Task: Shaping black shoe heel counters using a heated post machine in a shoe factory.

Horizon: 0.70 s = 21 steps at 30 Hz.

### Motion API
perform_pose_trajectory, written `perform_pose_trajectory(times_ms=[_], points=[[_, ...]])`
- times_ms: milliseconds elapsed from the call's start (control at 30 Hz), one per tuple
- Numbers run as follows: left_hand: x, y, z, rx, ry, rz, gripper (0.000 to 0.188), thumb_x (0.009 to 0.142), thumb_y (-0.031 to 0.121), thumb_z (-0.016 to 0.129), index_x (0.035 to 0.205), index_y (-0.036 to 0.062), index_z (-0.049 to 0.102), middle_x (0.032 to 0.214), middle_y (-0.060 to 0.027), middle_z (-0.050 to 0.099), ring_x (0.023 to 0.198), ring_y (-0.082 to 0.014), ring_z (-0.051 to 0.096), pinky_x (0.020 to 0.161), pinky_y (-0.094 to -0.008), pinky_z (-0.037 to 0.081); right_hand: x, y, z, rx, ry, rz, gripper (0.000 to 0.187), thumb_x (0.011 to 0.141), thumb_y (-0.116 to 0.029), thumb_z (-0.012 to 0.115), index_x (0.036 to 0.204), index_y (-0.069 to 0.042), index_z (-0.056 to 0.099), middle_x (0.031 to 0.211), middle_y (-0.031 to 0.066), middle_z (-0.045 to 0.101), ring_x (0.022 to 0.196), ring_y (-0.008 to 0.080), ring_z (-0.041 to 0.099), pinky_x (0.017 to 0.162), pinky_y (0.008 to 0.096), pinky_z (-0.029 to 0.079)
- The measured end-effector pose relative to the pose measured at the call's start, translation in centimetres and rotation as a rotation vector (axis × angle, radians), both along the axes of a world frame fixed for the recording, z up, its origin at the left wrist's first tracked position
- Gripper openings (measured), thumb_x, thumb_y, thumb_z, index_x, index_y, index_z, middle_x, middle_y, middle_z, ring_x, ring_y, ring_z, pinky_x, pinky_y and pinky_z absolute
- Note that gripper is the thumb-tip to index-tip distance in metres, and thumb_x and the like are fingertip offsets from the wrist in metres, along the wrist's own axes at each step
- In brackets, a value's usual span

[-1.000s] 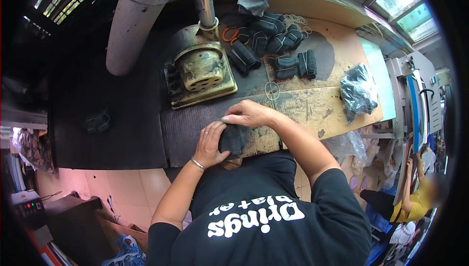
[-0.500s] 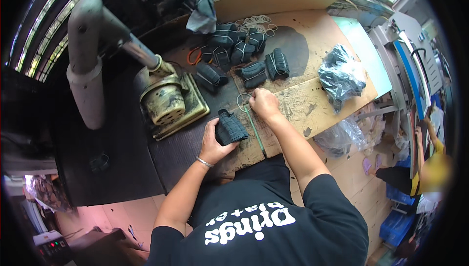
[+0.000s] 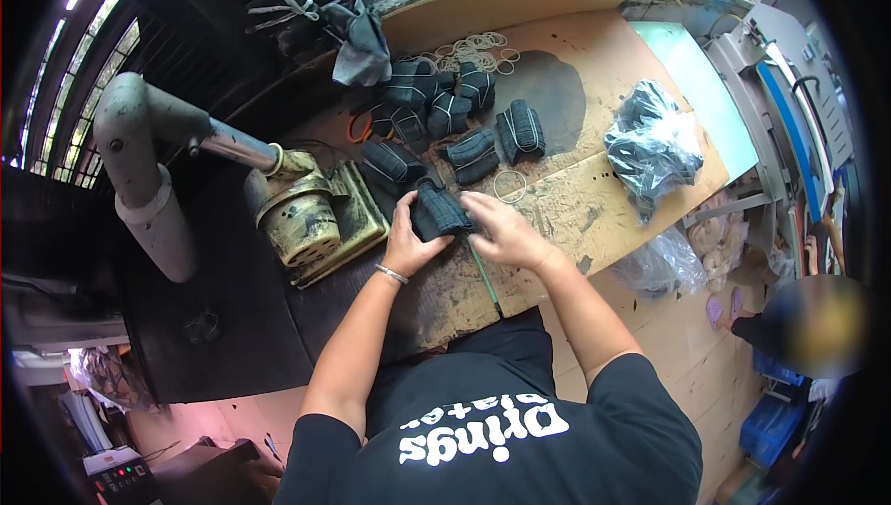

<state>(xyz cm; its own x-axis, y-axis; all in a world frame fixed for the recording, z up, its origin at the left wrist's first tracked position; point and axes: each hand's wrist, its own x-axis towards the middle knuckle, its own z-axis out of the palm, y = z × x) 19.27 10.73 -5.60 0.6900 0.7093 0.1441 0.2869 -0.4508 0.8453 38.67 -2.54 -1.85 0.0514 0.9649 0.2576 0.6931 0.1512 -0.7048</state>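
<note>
A dark bundle of stacked, ribbed pieces [image 3: 440, 208] rests in the grip of my left hand [image 3: 409, 238], thumb along its near side and fingers at its left. My right hand [image 3: 509, 234] is at the bundle's right side, its fingers stretched out and apart; whether the tips touch the bundle I cannot tell. Just beyond that hand, a pale elastic band [image 3: 510, 187] lies as a loop on the cardboard. Behind are several banded dark bundles [image 3: 472, 154], including an upright one [image 3: 520, 131]. A thin green stick [image 3: 486, 279] lies below my right hand.
At the left stands a stained metal fixture [image 3: 302, 217] on a square base, under a bent grey pipe [image 3: 148, 189]. Loose bands [image 3: 469, 48] and orange handles [image 3: 358, 127] lie at the back. A clear plastic bag of dark pieces [image 3: 653, 148] sits right. Another person [image 3: 817, 324] is far right.
My right hand has let go of the elastic band, which now lies on the cardboard, and has come to the bundle's side. My left hand has carried the bundle farther from me.
</note>
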Motion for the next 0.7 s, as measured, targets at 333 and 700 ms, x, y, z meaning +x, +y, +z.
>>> perform_pose_trajectory(times_ms=[333,700], points=[[1.3,-1.9,-0.7,0.272,0.096,0.111,0.095,0.075,0.012,0.073,0.149,-0.0051,0.017,0.152,-0.03,0.022,0.142,-0.0417,0.025,0.117,-0.041,0.023,-3.0,2.1,-4.5,0.096,-0.115,-0.131,0.058,0.087,-0.009,0.058,0.14,0.003,0.04,0.148,0.0216,0.038,0.138,0.0361,0.037,0.111,0.0475,0.031],[1.8,-1.8,-1.7,0.255,0.294,0.148,0.078,0.087,0.016,0.055,0.147,-0.0123,0.013,0.154,-0.0329,0.013,0.145,-0.044,0.012,0.119,-0.0472,0.014,-5.1,4.9,-4.1,-0.027,-0.198,-0.228,0.064,0.088,-0.018,0.054,0.142,0.007,0.033,0.15,0.0244,0.032,0.138,0.0382,0.034,0.111,0.051,0.03]])
